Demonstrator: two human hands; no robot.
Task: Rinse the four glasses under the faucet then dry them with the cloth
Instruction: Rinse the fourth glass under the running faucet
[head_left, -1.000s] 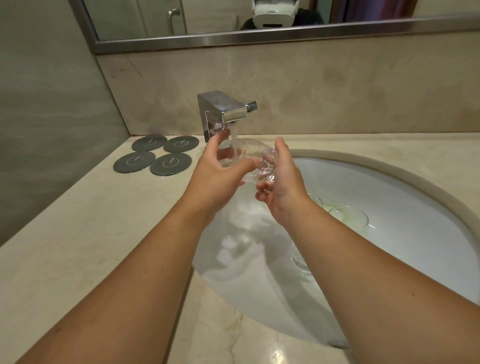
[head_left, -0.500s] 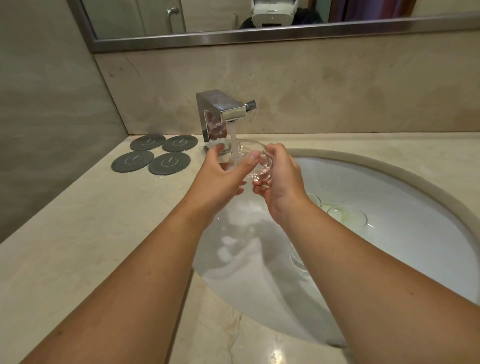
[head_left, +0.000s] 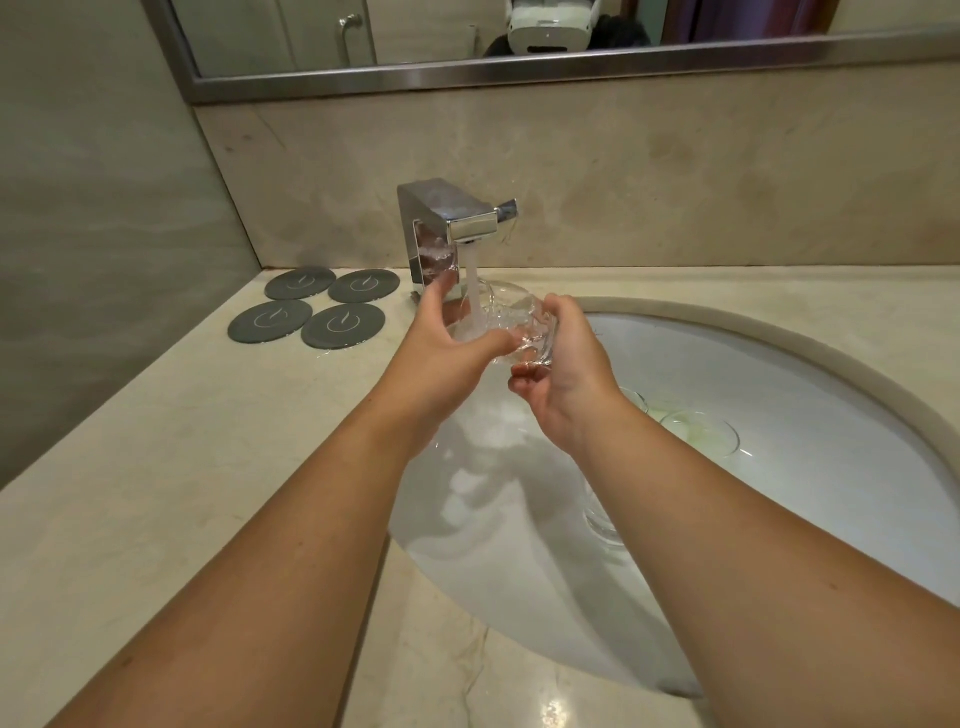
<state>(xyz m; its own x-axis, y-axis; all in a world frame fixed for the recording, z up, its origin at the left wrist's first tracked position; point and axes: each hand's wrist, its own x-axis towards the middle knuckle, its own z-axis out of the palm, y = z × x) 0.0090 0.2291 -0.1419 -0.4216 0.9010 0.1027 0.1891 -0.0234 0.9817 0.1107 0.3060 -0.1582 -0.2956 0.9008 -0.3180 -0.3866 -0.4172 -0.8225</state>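
Here, upper left of centre: four dark grey round coasters (head_left: 314, 309), laid two by two on the beige marble tabletop (head_left: 156, 467), close to the back wall.

Top centre: one square chrome faucet (head_left: 441, 218), with a water stream (head_left: 474, 296) running from its spout.

Centre: the left hand (head_left: 447, 358), curled round a clear drinking glass (head_left: 511, 317), thumb across the near side, fingers behind. The glass is tilted under the spout, the stream striking it, above the basin's left part.

Just right: the right hand (head_left: 566, 374), gripping the same glass at its thick base end.

Right half: one white oval sink basin (head_left: 805, 374). Inside stands an upright clear tumbler (head_left: 701, 434). A second glass rim (head_left: 636, 401) shows just past the right wrist. A third glass (head_left: 602, 527) is partly hidden under the right forearm.
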